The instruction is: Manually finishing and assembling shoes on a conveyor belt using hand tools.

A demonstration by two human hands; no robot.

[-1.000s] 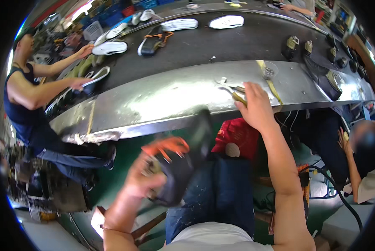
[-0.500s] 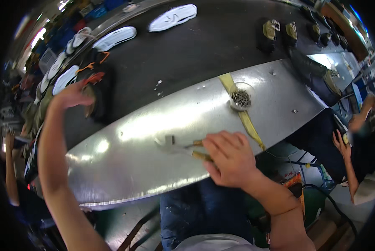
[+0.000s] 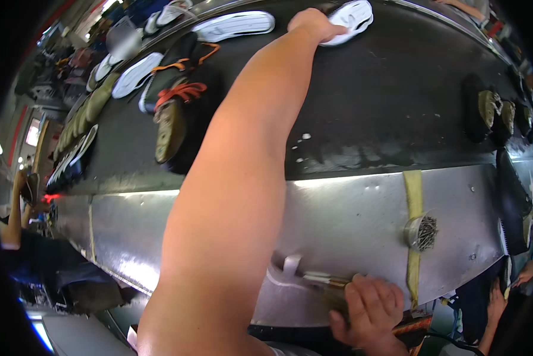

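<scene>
Pinching white sole [image 3: 355, 21], left fingers [image 3: 336, 30] near far edge of roomy belt [image 3: 385, 101]; right fingers [image 3: 376, 295] curled round tool [image 3: 327, 278].

The left arm [image 3: 248, 160] is stretched far forward and nearly straight, passing to the left of the right hand [image 3: 374, 308], so that the left hand [image 3: 314, 25] lies well beyond it, back uppermost, thumb pointing rightward, most of its fingers hidden from sight. Much nearer the body, the right hand sits low with knuckles up, fingers side by side and bent downward, thumb apart from them.
</scene>
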